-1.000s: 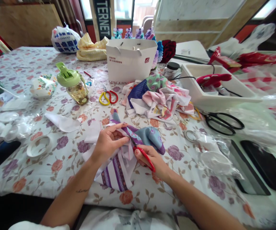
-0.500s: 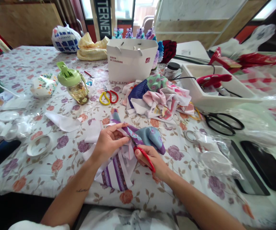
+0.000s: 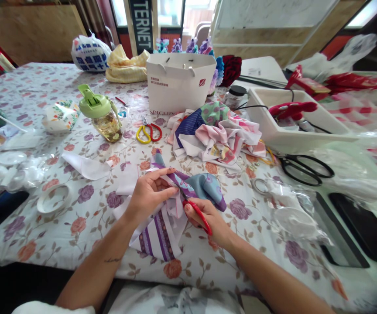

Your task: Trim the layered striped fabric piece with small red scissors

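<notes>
Between my two hands lies a piece of patterned fabric (image 3: 204, 187), purple, blue and white, with a striped part spread toward me. My left hand (image 3: 152, 192) pinches its edge between thumb and fingers. Red-handled scissors (image 3: 199, 214) are in my right hand (image 3: 210, 220), with my fingers wrapped round the handles. The blades point up and left into the fabric, right beside my left fingertips. How far apart the blades are is hidden by the cloth. Beyond my hands sits a crumpled pile of printed fabric (image 3: 221, 135).
Pliers with yellow and red handles (image 3: 148, 133) lie ahead, near a green-lidded bottle (image 3: 100, 115) and a white paper bag (image 3: 180, 85). To the right are black scissors (image 3: 306, 169), a white tray (image 3: 273, 126) and a dark phone (image 3: 361, 226). A tape roll (image 3: 53, 199) lies left.
</notes>
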A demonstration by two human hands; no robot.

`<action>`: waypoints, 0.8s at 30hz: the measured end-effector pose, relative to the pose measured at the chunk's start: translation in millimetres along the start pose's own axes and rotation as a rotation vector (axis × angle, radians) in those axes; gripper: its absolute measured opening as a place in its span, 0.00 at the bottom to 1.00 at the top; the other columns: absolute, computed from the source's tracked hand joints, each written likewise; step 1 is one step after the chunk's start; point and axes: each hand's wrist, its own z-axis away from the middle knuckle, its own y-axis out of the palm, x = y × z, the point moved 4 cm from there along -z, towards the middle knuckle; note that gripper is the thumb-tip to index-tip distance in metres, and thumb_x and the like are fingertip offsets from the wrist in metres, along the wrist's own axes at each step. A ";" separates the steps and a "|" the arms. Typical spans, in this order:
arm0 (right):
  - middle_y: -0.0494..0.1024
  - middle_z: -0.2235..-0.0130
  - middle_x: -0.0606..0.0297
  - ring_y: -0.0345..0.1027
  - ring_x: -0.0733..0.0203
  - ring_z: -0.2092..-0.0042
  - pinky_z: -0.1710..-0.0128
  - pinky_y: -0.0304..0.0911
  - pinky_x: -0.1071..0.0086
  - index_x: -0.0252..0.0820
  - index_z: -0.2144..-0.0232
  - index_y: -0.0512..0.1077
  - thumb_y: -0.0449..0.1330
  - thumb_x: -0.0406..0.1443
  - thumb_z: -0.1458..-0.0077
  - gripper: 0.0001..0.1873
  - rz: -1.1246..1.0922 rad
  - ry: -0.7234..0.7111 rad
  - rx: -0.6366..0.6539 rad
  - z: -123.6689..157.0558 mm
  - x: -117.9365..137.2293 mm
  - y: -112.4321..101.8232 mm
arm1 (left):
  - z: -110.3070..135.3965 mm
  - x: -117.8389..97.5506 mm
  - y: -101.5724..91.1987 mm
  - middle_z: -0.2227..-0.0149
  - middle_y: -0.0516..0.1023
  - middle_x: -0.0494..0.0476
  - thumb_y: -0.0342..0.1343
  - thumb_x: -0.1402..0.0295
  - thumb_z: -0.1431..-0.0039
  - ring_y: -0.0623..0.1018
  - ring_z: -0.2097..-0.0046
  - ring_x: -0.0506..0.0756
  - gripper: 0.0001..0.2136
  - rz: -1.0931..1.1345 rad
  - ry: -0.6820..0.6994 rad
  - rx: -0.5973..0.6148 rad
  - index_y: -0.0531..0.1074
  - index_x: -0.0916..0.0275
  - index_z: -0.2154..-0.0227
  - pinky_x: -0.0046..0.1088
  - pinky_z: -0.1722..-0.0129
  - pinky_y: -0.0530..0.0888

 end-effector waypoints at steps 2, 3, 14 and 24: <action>0.54 0.83 0.76 0.41 0.71 0.81 0.81 0.37 0.72 0.43 0.81 0.56 0.60 0.58 0.49 0.29 -0.007 0.000 0.002 -0.3 -0.4 -0.2 | 0.0 -0.3 0.2 0.75 0.78 0.49 0.69 0.75 0.56 0.76 0.72 0.47 0.23 0.002 0.002 -0.002 0.77 0.67 0.54 0.19 0.72 0.74; 0.54 0.83 0.76 0.40 0.71 0.81 0.81 0.36 0.72 0.43 0.81 0.55 0.60 0.58 0.48 0.29 -0.011 0.001 0.004 -0.7 -0.8 -0.3 | 0.0 -0.4 0.4 0.75 0.78 0.49 0.69 0.75 0.56 0.76 0.72 0.47 0.23 0.003 0.002 -0.001 0.77 0.67 0.54 0.19 0.71 0.74; 0.53 0.83 0.77 0.41 0.70 0.81 0.82 0.38 0.72 0.44 0.80 0.55 0.60 0.56 0.47 0.28 -0.042 0.000 0.032 -1.4 -6.5 -0.5 | -0.5 -1.4 2.0 0.74 0.79 0.50 0.69 0.76 0.57 0.77 0.71 0.49 0.23 0.010 0.052 -0.019 0.76 0.68 0.54 0.21 0.68 0.76; 0.55 0.82 0.76 0.42 0.69 0.80 0.81 0.39 0.71 0.44 0.79 0.55 0.60 0.56 0.46 0.28 -0.041 0.002 0.027 -1.0 -6.4 -0.3 | 0.6 -2.3 3.2 0.73 0.80 0.52 0.68 0.74 0.56 0.79 0.69 0.52 0.22 -0.071 0.068 0.014 0.76 0.68 0.54 0.25 0.66 0.77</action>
